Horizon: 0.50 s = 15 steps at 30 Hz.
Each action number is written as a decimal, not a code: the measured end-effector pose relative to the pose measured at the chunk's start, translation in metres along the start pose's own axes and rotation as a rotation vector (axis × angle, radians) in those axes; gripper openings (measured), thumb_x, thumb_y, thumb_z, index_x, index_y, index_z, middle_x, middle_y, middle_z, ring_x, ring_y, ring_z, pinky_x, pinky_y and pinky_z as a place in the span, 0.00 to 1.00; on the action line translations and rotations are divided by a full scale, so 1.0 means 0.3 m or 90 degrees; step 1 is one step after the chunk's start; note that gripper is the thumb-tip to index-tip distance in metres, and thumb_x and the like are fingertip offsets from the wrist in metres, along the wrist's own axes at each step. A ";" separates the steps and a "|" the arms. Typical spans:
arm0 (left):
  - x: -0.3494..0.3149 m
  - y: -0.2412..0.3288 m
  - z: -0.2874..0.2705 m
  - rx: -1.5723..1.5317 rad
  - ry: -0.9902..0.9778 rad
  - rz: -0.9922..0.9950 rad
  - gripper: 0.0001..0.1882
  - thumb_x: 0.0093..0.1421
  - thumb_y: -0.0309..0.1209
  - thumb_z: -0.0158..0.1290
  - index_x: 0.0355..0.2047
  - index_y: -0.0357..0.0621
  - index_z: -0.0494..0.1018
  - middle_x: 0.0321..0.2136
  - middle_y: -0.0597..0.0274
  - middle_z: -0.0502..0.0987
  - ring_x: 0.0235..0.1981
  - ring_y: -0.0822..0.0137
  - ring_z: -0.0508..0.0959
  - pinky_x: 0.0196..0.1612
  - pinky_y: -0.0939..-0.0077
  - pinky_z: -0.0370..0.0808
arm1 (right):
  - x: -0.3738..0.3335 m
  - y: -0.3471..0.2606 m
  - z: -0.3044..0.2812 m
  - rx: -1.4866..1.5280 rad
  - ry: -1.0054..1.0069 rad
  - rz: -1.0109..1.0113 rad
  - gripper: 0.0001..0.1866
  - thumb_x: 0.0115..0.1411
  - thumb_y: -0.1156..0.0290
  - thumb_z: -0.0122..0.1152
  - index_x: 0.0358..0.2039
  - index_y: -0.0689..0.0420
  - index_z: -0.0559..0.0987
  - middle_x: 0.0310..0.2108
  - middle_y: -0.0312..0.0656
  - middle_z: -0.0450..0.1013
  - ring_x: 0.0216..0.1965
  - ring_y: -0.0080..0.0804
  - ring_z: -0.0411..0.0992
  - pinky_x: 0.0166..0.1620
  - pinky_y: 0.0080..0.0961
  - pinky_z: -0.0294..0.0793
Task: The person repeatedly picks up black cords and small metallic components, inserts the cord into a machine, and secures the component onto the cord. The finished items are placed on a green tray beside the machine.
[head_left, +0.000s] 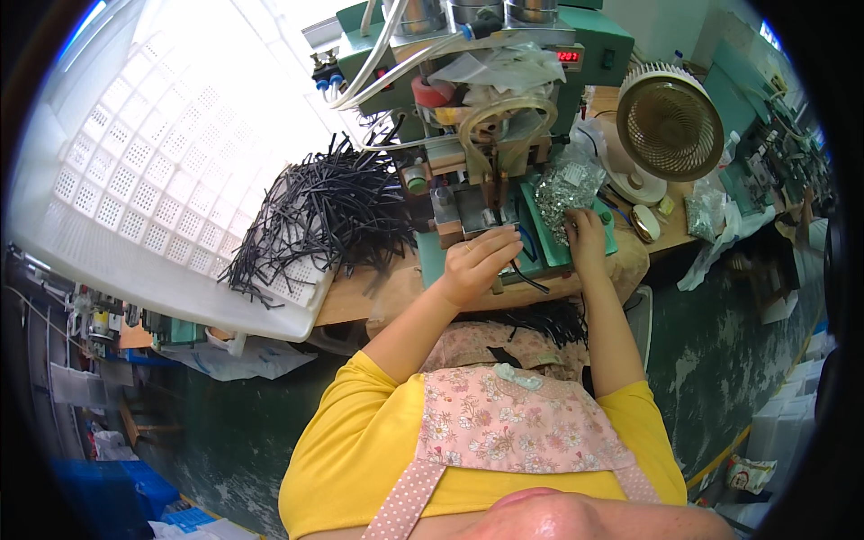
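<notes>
My left hand (pixel 483 262) is closed at the front of the green bench press (pixel 498 175), just below its metal tooling. A short black cord (pixel 531 278) sticks out from under its fingers toward the lower right. Small shiny metal parts (pixel 562 196) lie heaped in and around a clear plastic bag on a green tray (pixel 551 253), right of the tooling. My right hand (pixel 585 238) reaches into the near edge of this heap with its fingers curled together. What its fingertips hold, if anything, is too small to make out.
Many black cords (pixel 324 211) lie piled on a white perforated plastic tray (pixel 301 286) to the left. More black cords (pixel 549 321) rest by my lap. A round fan (pixel 670 121) stands at the right, near a clear bag of small parts (pixel 705 216).
</notes>
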State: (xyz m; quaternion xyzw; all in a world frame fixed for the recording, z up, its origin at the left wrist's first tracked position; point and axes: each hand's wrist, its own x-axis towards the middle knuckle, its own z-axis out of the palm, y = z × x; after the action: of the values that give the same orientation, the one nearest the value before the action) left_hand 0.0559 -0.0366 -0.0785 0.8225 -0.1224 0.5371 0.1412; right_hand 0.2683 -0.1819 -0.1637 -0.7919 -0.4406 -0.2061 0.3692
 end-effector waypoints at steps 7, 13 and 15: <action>-0.068 -0.052 -0.095 0.075 0.040 0.034 0.15 0.48 0.23 0.60 0.38 0.41 0.76 0.41 0.56 0.77 0.44 0.57 0.77 0.49 0.61 0.75 | 0.041 -0.036 0.035 0.007 0.005 -0.026 0.08 0.53 0.79 0.61 0.35 0.58 0.77 0.37 0.44 0.72 0.39 0.46 0.71 0.41 0.38 0.69; -0.121 -0.464 -0.369 0.473 -0.009 -0.318 0.06 0.60 0.31 0.53 0.37 0.44 0.74 0.34 0.59 0.78 0.39 0.57 0.76 0.57 0.59 0.64 | 0.017 -0.050 0.037 0.146 0.014 0.126 0.07 0.58 0.78 0.59 0.38 0.60 0.78 0.46 0.48 0.72 0.41 0.47 0.74 0.41 0.33 0.74; -0.147 -0.565 -0.410 0.576 -0.139 -0.285 0.07 0.59 0.32 0.54 0.38 0.49 0.76 0.38 0.65 0.77 0.45 0.63 0.74 0.59 0.58 0.59 | 0.018 -0.050 0.037 0.122 0.054 0.071 0.07 0.58 0.78 0.59 0.38 0.60 0.78 0.47 0.47 0.72 0.39 0.47 0.74 0.40 0.32 0.75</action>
State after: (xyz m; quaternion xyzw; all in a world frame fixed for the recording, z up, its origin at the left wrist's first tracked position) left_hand -0.0060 0.1680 -0.0891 0.8587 0.2873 0.4037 -0.1310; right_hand 0.2583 -0.1653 -0.1613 -0.7668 -0.3975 -0.1761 0.4723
